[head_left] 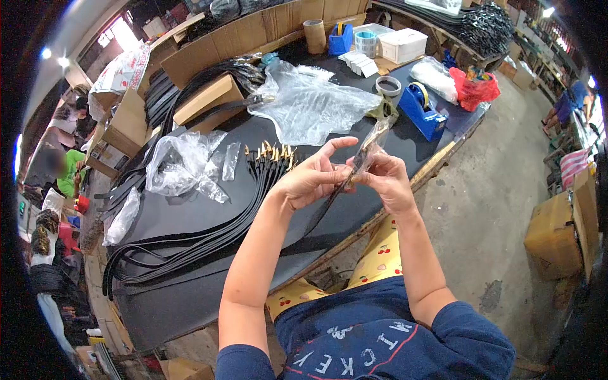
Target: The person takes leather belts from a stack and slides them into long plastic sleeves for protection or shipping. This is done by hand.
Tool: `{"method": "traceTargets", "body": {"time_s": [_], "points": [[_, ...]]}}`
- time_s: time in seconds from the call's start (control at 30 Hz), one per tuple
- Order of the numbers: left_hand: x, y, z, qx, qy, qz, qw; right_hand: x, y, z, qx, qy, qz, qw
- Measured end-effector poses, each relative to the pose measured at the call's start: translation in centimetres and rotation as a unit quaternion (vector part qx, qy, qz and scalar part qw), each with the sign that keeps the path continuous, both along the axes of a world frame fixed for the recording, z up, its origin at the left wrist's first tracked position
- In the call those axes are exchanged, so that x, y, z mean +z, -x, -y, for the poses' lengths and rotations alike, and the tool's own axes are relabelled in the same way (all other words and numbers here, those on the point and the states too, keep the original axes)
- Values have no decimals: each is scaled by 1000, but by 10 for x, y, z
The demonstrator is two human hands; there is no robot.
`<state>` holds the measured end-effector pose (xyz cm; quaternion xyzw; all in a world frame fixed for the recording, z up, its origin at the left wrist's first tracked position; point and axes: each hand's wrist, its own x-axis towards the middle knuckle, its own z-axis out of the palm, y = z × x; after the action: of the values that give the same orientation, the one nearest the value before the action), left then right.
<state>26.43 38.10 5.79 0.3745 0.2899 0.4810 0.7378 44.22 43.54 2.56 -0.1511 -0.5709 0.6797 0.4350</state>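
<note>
Above the table's front edge, my left hand [316, 174] pinches a black belt [325, 211] near its buckle end. My right hand [387, 180] is closed on the small clear plastic sleeve [373, 145] around that end, close against my left hand. Part of the buckle is hidden by the plastic and my fingers. Left of my hands lies a bundle of black belts [231, 229] with gold-coloured buckles [272, 154], curving along the black tabletop [177, 310].
Beyond my hands lie a large clear plastic sheet [304, 101] and a blue tape dispenser [423, 114]. Crumpled plastic bags [180, 164] sit at the left. Farther back are a white box [403, 45] and a red bag [475, 88]. People work at both sides.
</note>
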Motion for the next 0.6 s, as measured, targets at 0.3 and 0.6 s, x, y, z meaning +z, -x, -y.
{"method": "traceTargets", "body": {"time_s": [0.3,0.6], "points": [[-2,-23,16,220,-24,-119,968,-1,22,2,-85,67,-60,992],[-5,-26,16,273,-94,-182,940,1,25,7,-109,89,-86,986]]}}
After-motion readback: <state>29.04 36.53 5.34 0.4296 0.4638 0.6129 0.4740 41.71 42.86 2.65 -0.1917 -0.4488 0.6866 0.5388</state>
